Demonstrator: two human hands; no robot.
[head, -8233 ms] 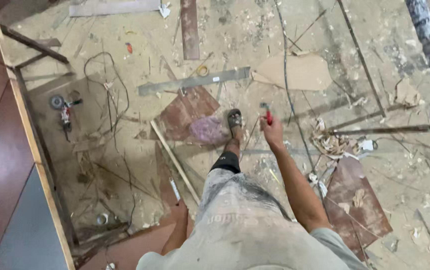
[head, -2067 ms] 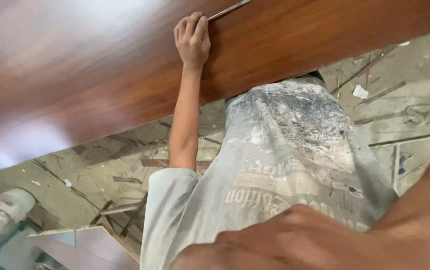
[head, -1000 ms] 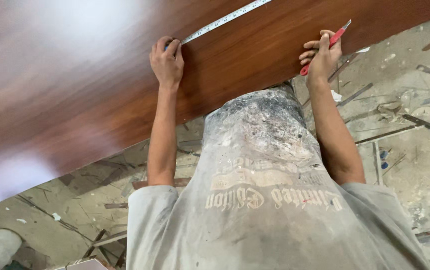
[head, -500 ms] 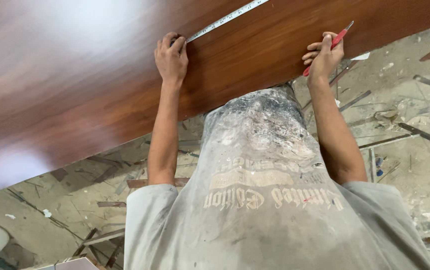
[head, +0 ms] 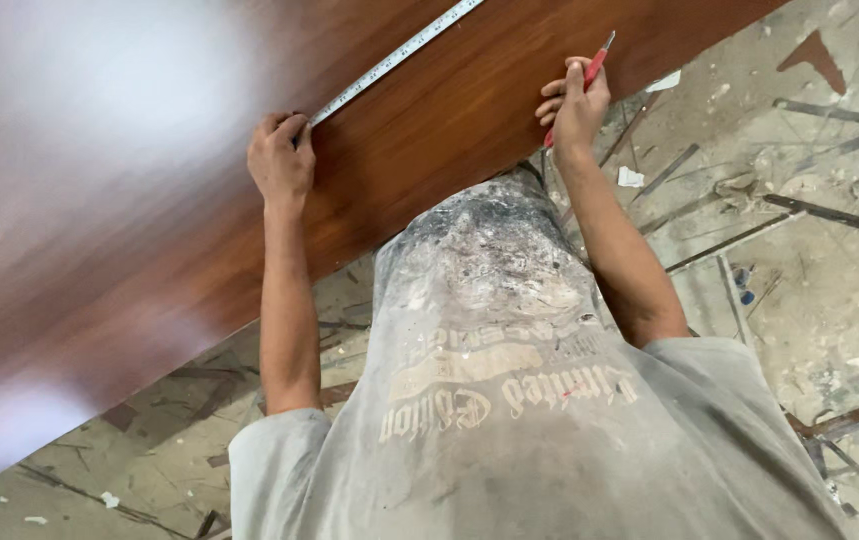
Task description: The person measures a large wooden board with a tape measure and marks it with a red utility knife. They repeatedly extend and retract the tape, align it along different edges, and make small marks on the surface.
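since half a second ago little has shifted: both hands sit lower and further left in the frame, and the tape measure (head: 397,58) now runs out through the top edge a little further right. the left arm reaches straight up from the shoulder at lower left of centre, and the left hand (head: 282,157) is clenched, knuckles toward the camera, pinching the near end of the tape measure flat against the glossy brown wooden panel (head: 430,140) that fills the upper left of the frame. the tape runs diagonally from that hand toward the top centre, lying on the panel. the right arm rises from the lower right, elbow slightly bent, and the right hand (head: 574,105) is closed around a red pencil (head: 583,80), its tip pointing up and right and resting on the panel near its lower edge. the dusty grey shirt (head: 510,420) fills the bottom centre; the littered floor (head: 810,250) lies at right.
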